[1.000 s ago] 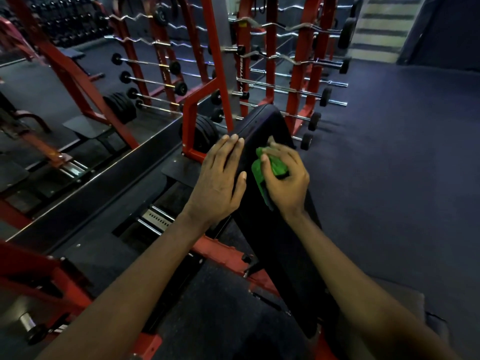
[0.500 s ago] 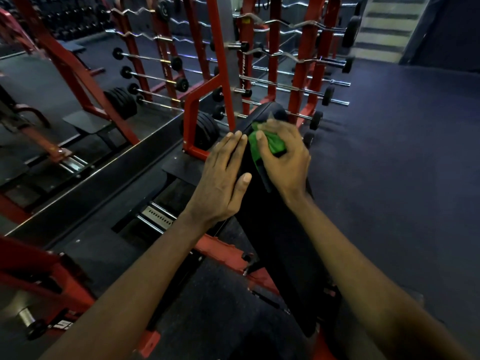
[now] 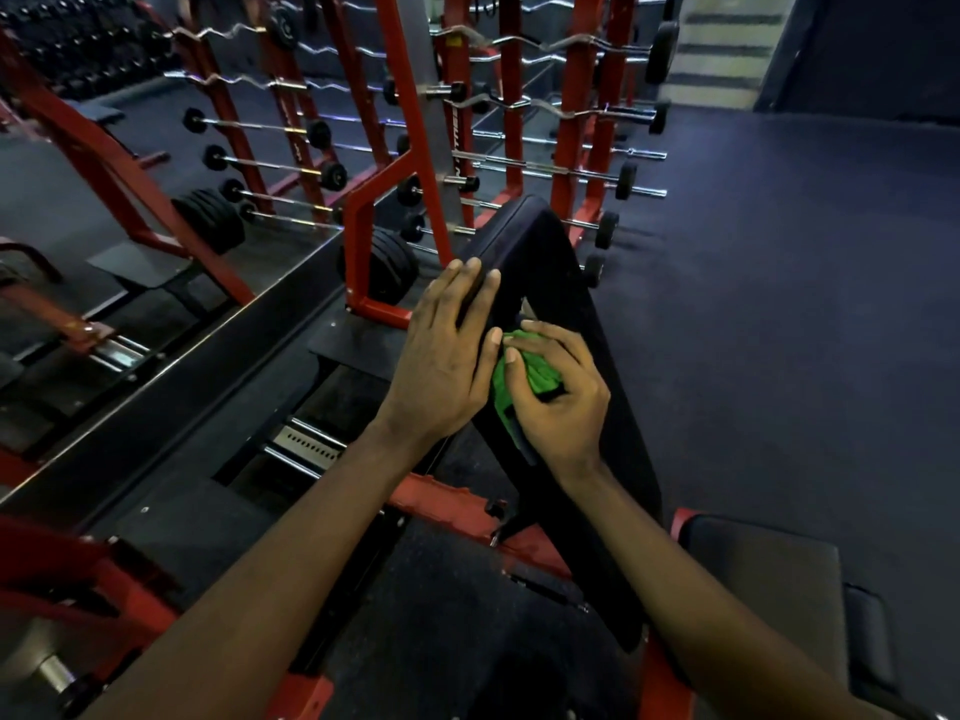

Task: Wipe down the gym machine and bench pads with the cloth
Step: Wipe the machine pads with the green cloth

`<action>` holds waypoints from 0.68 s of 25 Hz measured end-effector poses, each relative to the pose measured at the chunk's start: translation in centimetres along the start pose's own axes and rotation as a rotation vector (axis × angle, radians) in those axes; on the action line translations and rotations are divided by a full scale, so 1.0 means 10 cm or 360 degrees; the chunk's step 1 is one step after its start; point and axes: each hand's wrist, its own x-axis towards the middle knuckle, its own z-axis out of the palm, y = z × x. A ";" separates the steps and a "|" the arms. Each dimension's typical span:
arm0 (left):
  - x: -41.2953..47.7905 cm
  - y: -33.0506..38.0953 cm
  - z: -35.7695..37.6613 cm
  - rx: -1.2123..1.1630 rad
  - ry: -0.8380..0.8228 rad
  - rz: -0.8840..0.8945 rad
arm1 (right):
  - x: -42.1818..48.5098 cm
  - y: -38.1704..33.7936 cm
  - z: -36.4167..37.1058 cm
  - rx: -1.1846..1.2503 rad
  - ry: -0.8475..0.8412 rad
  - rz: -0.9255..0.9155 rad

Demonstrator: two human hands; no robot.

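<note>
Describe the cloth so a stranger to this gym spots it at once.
Start at the long black padded backrest sloping up the middle of the view, before the red barbell rack. Halfway up it, the right hand grips a bunched bright green cloth against the pad, beside the flat left hand. It is the only green thing among black pads and red steel.

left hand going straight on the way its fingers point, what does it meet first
More of the bench pad: the left hand lies flat on its edge, fingers aimed at its top end. Past that probably the barbell rack, depth unclear.
</note>
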 end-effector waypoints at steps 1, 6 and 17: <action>-0.01 0.00 0.00 -0.0014 -0.0002 -0.0005 | -0.03 0.00 0.00 -0.0013 -0.0009 0.0006; -0.01 0.01 0.01 -0.0044 0.0006 -0.0034 | -0.40 0.28 -0.16 -0.0112 -0.0073 0.0031; 0.01 0.05 0.00 0.0007 -0.0009 -0.0073 | 0.94 0.79 0.08 -0.0222 0.0208 0.0921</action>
